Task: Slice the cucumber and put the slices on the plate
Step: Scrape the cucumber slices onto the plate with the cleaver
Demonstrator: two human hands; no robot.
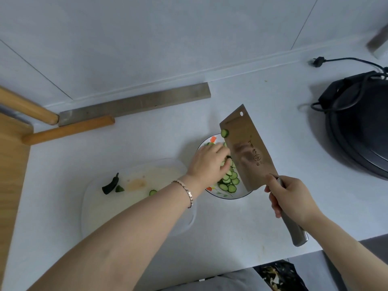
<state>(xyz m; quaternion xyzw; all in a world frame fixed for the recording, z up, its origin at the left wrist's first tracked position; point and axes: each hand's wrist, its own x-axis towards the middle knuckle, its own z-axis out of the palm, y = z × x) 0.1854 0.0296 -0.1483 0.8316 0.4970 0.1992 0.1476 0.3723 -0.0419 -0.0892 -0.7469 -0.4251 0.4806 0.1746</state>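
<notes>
A flowered white plate [225,195] sits mid-counter with several green cucumber slices [230,182] piled in it. My right hand [290,196] grips the steel handle of a broad cleaver [248,150], whose blade is tilted over the plate; one slice [224,133] sticks to the blade's far corner. My left hand [207,161] reaches over the plate, fingers against the blade face and the slices. On the translucent cutting board [136,198] to the left lie a dark cucumber end [110,184], a small green piece [119,189] and one loose slice [153,192].
A black electric pan [361,127] with its cord stands at the right. A grey metal strip [134,105] lies along the wall, with wooden handles [67,130] at the left. A dark patterned bag [281,277] sits below the counter's front edge.
</notes>
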